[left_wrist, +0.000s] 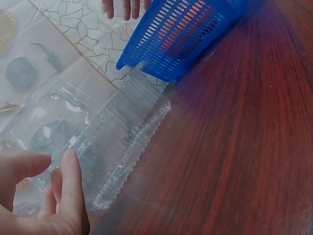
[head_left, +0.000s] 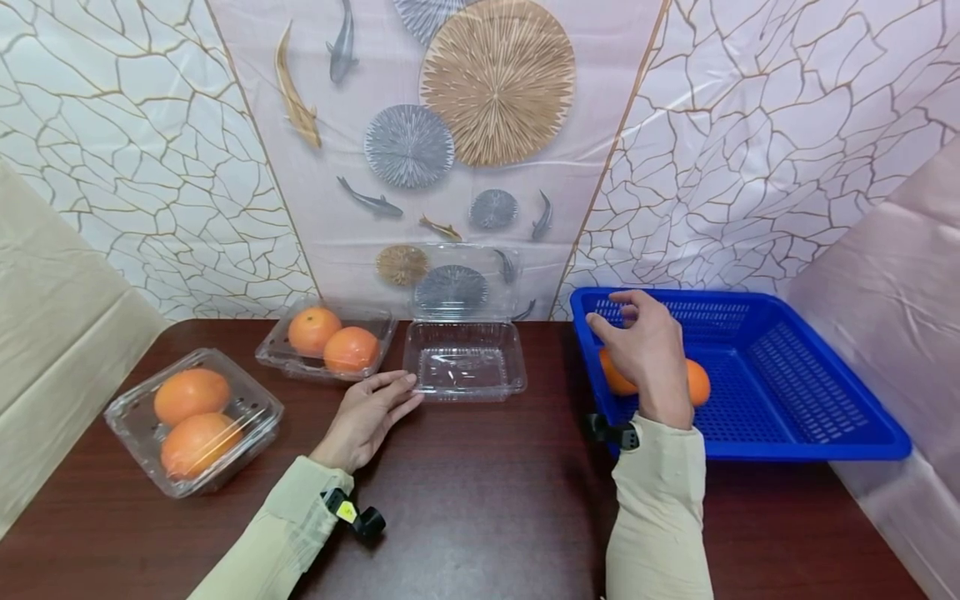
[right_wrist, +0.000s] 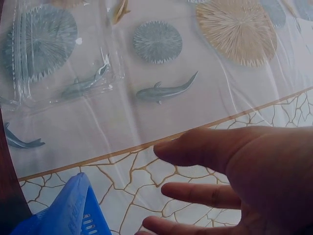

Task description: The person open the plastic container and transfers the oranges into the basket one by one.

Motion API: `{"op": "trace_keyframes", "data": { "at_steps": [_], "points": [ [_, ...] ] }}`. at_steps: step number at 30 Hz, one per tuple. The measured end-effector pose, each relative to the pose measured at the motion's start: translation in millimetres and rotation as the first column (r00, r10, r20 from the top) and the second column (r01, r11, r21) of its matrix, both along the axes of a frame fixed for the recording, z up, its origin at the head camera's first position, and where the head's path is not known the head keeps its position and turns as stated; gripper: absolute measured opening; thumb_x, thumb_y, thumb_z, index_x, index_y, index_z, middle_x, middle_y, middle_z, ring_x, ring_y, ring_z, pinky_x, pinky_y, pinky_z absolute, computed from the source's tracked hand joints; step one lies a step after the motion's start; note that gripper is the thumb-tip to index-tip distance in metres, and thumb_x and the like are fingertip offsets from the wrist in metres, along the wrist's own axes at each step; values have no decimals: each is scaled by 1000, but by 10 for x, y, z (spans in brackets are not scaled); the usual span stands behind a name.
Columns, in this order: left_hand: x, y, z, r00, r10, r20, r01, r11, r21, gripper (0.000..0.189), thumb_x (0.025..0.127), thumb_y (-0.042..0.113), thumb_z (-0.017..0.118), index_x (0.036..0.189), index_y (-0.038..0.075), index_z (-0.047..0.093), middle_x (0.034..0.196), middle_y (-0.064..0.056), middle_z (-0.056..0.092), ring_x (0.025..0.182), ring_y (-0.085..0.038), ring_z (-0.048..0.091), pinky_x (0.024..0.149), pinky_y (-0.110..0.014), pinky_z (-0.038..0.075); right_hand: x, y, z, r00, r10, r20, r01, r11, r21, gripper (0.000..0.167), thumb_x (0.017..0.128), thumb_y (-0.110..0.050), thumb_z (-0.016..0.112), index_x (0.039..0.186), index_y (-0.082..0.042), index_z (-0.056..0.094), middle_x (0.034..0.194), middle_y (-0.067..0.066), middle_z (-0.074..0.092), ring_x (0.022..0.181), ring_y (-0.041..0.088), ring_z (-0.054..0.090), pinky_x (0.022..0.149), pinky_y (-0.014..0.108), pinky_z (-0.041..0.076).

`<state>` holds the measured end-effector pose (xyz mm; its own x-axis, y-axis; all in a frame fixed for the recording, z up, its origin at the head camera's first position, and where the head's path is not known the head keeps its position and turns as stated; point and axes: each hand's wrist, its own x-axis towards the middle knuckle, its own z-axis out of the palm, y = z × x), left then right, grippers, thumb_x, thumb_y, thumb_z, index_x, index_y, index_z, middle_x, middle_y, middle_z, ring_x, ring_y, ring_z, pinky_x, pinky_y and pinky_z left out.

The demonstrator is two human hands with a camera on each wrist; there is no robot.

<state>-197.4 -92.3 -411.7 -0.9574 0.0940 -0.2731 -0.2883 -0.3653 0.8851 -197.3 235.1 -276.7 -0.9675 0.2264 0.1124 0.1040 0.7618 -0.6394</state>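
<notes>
My left hand [head_left: 371, 417] reaches to the front left corner of a clear plastic clamshell box [head_left: 468, 367] that stands with its lid raised and nothing inside. In the left wrist view the thumb and fingers [left_wrist: 72, 181] are nearly straight at the box's edge, a small gap between the tips. Over the left end of a blue plastic basket [head_left: 810, 450], my right hand [head_left: 645, 346] is raised with spread fingers [right_wrist: 195, 193], holding nothing. Below it, partly hidden by the hand and wrist, lie an orange [head_left: 699, 383] and more orange fruit [head_left: 615, 377].
Two closed clear boxes, one at the far left [head_left: 258, 408] and one behind it [head_left: 384, 333], hold two oranges each. All stand on a dark brown wooden table [head_left: 480, 508]. A patterned sheet [head_left: 517, 200] hangs along the back edge.
</notes>
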Motion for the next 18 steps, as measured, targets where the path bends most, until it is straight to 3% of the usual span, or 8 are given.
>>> {"op": "trace_keyframes", "data": {
  "at_steps": [11, 18],
  "points": [
    [-5, -5, -2, 1000, -9, -10, 9, 1000, 15, 51, 104, 2, 56, 148, -12, 37, 141, -20, 51, 114, -14, 65, 101, -27, 60, -12, -125, 22, 997, 68, -40, -68, 998, -3, 57, 99, -40, 65, 147, -13, 52, 148, 21, 54, 137, 39, 53, 111, 61, 48],
    [4, -3, 0, 1000, -9, -4, 10, 1000, 10, 51, 103, 3, 57, 148, -11, 38, 140, -19, 52, 107, -14, 69, 99, -26, 60, -33, -196, -17, 993, 94, -72, -94, 996, 8, 55, 98, -38, 67, 144, -11, 54, 145, 22, 56, 134, 39, 56, 111, 60, 49]
  ]
}}
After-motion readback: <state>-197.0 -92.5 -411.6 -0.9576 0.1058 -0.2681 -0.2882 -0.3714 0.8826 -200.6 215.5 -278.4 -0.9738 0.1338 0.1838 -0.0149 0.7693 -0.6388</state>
